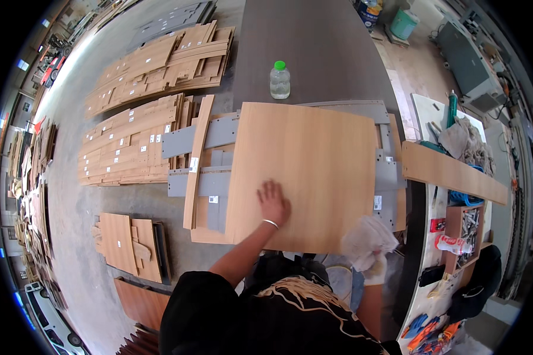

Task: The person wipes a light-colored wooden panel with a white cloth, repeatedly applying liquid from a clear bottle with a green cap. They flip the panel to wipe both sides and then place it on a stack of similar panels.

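A square light-wood panel (305,160) lies flat in front of me, on top of grey boards (219,180) and other wood pieces. My left hand (273,204) rests on the panel's left half, palm down with fingers spread, a pale band at its wrist. At the panel's near right corner, my right hand (375,271) grips a bunched white cloth (367,239). The cloth overlaps the panel's edge and hides most of those fingers. A narrow wood strip (198,163) lies across the grey boards to the left of the panel.
A clear bottle with a green cap (280,81) stands beyond the panel on the dark tabletop (314,35). To the right, a wood plank (453,171) overhangs a side bench holding a box of hardware (468,228) and gloves (423,334). Board stacks (130,142) lie on the left floor.
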Motion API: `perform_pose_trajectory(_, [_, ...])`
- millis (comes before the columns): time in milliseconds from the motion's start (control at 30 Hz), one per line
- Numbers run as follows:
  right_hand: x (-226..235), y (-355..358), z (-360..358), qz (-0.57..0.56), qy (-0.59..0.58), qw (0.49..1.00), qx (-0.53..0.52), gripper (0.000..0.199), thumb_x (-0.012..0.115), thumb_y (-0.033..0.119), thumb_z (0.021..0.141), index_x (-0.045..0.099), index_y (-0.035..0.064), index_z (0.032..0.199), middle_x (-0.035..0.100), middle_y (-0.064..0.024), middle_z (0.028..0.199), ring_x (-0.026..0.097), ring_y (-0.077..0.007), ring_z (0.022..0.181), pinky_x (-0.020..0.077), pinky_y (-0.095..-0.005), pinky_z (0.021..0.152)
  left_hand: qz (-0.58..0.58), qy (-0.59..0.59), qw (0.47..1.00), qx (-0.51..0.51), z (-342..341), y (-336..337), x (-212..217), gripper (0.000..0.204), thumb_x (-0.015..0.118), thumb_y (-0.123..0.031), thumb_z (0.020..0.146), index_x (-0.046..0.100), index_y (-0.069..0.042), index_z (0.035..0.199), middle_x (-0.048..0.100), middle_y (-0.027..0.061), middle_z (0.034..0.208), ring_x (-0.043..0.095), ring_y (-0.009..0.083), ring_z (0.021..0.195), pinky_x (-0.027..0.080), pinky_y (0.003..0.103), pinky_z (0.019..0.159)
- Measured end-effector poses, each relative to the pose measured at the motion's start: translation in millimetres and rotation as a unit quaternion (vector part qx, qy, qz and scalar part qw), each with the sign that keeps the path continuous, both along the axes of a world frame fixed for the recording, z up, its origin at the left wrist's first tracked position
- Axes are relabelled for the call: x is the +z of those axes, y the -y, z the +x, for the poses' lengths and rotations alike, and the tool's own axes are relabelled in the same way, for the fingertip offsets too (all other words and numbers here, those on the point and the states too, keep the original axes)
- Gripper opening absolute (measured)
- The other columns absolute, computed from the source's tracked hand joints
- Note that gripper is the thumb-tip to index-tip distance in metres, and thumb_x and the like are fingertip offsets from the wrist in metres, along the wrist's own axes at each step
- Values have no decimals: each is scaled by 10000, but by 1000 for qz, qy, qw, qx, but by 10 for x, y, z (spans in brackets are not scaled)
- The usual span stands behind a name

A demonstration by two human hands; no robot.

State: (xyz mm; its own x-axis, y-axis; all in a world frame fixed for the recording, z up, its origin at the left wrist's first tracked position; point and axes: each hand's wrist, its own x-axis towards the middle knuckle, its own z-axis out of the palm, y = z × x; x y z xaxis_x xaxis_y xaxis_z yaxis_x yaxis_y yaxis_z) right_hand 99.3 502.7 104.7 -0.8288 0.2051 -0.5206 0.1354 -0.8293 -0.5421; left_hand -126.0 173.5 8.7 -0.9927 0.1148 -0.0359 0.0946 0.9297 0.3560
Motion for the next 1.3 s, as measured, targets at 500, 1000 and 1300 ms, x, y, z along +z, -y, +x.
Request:
perform_pose_trajectory(500, [-89, 1195, -1707, -63, -4, 998, 9, 594, 617, 224, 1033, 435, 66, 1576, 524, -134, 1572, 498, -347, 1438, 393, -541, 1213, 167, 162, 943, 236, -1845, 1608, -136, 359, 709, -414, 939, 806, -126, 1130, 791, 62, 1021, 623, 287, 1125, 356, 473, 1080])
perform_pose_trajectory(1000, [-790, 1621, -2781, -67, 100, 992, 38, 629, 630, 303, 1052, 407, 93, 1601, 497, -113, 1608, 484, -351, 1460, 396, -556, 1218, 312, 249, 890, 218, -1983, 1925, 84, 333, 745, -280, 974, 782, 46, 1029, 681, 56, 730, 572, 123, 676, 489, 331, 637])
perform_pose_trajectory(1300, [-583, 1499, -3102, -105, 79, 990, 42, 600, 659, 193, 1023, 440, 86, 1571, 548, -110, 1551, 523, -337, 1422, 432, -560, 1186, 195, 254, 916, 241, -2122, 1757, 138, 468, 665, -390, 978, 697, 36, 788, 662, 201, 738, 622, 380, 697, 493, 472, 686])
